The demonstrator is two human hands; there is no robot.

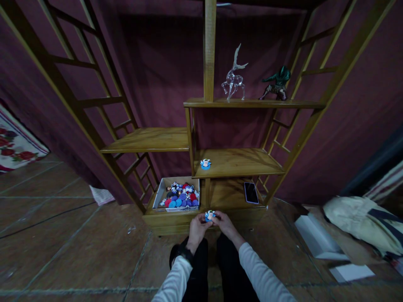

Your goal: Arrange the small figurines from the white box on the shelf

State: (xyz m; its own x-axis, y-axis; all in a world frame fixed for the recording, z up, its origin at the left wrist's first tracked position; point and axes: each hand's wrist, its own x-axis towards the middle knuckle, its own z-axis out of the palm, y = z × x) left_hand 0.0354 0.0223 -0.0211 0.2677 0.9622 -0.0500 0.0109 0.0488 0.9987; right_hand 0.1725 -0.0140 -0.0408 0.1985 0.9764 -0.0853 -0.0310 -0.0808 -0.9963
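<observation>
**A small figurine is held between two hands, in front of the box**

The figurine is pinched by the fingertips of the left hand and of the right hand; the grip of both is closed around its sides. It is placed to the right of the box and nearer to the body than it. A similar toy is stood on a shelf above the box and to its right. In the box, many mixed pieces are heaped, and farther to its right a phone is laid.

The figurine is judged to be light and stiff, probably of plastic, and perhaps a little smooth to the fingers. It would be best taken by the edge of its blue base, since the small raised parts could be bent or broken if they were pressed.

The edges of the base are partly covered by the fingers, and the underside is not shown. The fine details are too small and dim to be read. In the box, the lower pieces are hidden by those on top, so their number cannot be told.
</observation>
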